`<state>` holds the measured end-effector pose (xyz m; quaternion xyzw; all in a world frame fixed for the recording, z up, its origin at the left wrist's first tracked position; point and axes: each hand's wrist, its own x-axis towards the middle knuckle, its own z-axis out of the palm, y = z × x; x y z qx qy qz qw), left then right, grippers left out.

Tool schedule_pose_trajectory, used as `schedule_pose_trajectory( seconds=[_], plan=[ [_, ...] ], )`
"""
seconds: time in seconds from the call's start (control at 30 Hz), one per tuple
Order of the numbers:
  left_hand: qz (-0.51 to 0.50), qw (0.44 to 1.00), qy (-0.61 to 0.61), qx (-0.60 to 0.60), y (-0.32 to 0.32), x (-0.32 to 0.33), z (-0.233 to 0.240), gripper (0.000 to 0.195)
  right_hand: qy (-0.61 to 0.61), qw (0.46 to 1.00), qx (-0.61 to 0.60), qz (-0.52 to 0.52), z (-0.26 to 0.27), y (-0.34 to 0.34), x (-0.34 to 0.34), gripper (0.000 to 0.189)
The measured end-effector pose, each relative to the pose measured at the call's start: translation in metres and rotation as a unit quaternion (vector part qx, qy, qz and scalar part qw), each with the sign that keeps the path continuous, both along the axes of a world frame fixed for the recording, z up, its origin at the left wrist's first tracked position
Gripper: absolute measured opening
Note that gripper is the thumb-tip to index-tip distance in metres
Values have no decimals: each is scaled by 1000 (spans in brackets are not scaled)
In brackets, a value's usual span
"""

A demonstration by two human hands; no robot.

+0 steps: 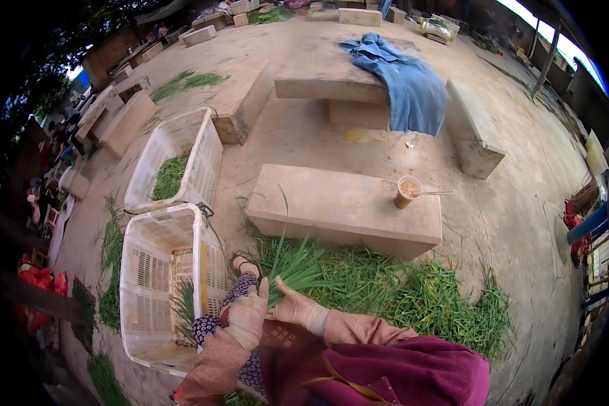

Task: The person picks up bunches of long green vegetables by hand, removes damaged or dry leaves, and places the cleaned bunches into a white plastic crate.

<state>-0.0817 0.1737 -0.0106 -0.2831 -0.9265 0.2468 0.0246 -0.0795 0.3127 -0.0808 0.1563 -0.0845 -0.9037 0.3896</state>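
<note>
A bunch of long green chive-like leaves (295,268) is held between my two gloved hands, its tips fanning forward. My left hand (248,312) presses along the left side of the base, fingers pointing up. On the other side, my right hand (298,306) cups the base with its thumb raised. The fingers around the lower ends are partly hidden. Left of my knee stands a white plastic crate (149,304) with a few green stalks (185,309) leaning inside. A wide heap of loose green and yellowing leaves (426,294) covers the ground ahead and to the right.
A second white crate (203,147) with greens inside adjoins the first. A low stone bench (330,200) ahead bears a plastic cup (407,192) with sticks across it. Beyond is a stone table (325,81) draped with blue cloth (401,76). Another bench (474,129) stands right.
</note>
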Motion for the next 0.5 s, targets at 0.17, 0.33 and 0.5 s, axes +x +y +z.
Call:
schedule_pose_trajectory(
  seconds=[0.17, 0.33, 0.5],
  plan=[
    [18, 998, 26, 48, 11, 30, -28, 66, -31, 993, 60, -97, -41, -3, 0, 32],
    [68, 964, -164, 197, -11, 51, 6, 77, -19, 979, 176, -99, -61, 21, -13, 40],
    [237, 823, -217, 468, -115, 53, -1, 77, 113, 982, 122, -92, -14, 22, -16, 59]
  ],
)
